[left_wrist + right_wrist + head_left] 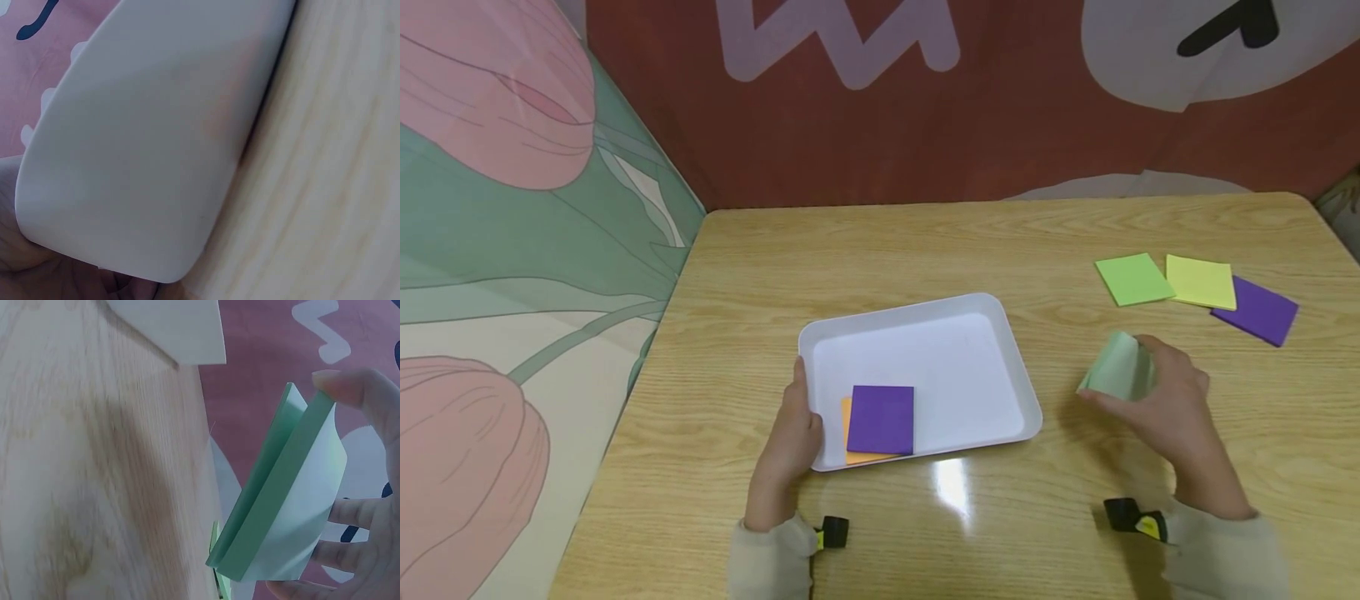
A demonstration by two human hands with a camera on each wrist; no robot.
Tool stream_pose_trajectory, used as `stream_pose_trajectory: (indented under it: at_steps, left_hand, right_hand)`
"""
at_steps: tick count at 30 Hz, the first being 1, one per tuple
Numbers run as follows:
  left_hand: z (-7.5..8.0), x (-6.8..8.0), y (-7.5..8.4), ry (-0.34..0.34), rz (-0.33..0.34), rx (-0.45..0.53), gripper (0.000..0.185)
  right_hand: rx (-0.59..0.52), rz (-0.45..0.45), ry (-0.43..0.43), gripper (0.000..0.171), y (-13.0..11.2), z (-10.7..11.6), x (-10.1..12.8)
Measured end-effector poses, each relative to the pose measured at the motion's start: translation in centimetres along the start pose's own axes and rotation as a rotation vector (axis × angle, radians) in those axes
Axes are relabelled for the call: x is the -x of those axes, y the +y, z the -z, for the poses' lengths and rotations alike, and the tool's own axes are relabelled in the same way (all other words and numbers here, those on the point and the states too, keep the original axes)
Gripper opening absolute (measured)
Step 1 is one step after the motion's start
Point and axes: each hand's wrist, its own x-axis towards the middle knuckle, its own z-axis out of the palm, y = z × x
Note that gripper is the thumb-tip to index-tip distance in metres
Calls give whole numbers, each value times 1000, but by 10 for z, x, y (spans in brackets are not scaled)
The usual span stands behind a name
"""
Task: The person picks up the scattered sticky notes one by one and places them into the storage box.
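Pad of pale green sticky notes (1118, 368), head view: pinched lifted above the wooden table (1075, 242) in the right hand (1172, 412), at 3 o'clock from the white tray (992, 333), tilted up toward 11 o'clock; left hand (793, 433) grips the tray's near-left rim, purple pad (881, 419) on orange pad (848, 433) inside, and lime (1133, 279), yellow (1200, 282) and purple (1257, 310) pads lie at 1 o'clock. Left wrist view: tray underside (150, 137) raised off the table, fingers beneath its corner. Right wrist view: green pad (281, 512) bent open, edge-on, between thumb and fingers.
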Motion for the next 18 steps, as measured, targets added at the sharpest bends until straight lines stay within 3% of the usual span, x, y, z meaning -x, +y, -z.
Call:
stream_pose_trajectory:
  at_steps: [9, 18]
  left_hand:
    - [1, 0, 1, -4, 4, -1, 64]
    - [1, 0, 1, -6, 5, 1, 64]
  right_hand:
    - [-17, 11, -27, 92, -9, -3, -1]
    - [-49, 90, -31, 91, -22, -10, -1]
